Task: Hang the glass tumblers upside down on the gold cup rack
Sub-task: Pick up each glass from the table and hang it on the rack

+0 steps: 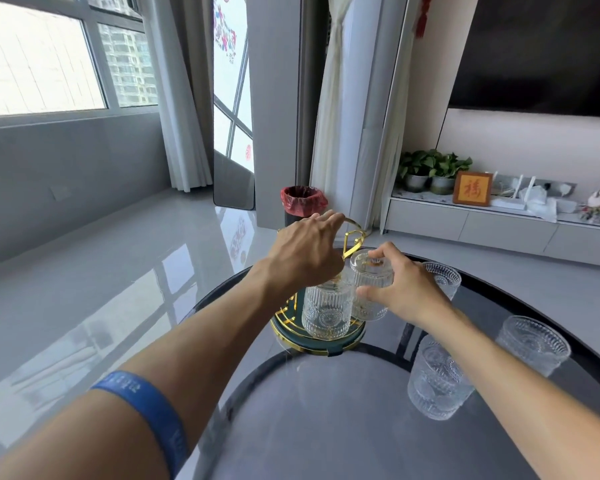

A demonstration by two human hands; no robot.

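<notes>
Head view: gold rack [352, 237] stands on a round green, gold-rimmed base [317, 342] at the far side of a dark round table [326, 427]; left hand [307, 251] grips the rack's top ring, fingers curled over it; right hand [404, 289] holds a tumbler [371, 275] upside down, thumb and fingers wrapped round its side, at the rack's right side just under the top; whether it already sits on a peg cannot be told. Tumblers are clear ribbed glass with an embossed band near the rim; a second tumbler [326, 311] is already inverted on the rack, front side, mouth just above the base. Three more stand upright on the table to the right: one near [437, 379] partly behind the right forearm, one further right [534, 344], one behind the right hand [444, 277], mostly hidden. Left forearm carries a blue band [146, 403]. Beyond the table: bin with red liner [302, 202] on a glossy grey floor, curtains, a low cabinet with potted plants [430, 168] and a framed red character [472, 192]. Left hand hides the rack's upper left pegs.
</notes>
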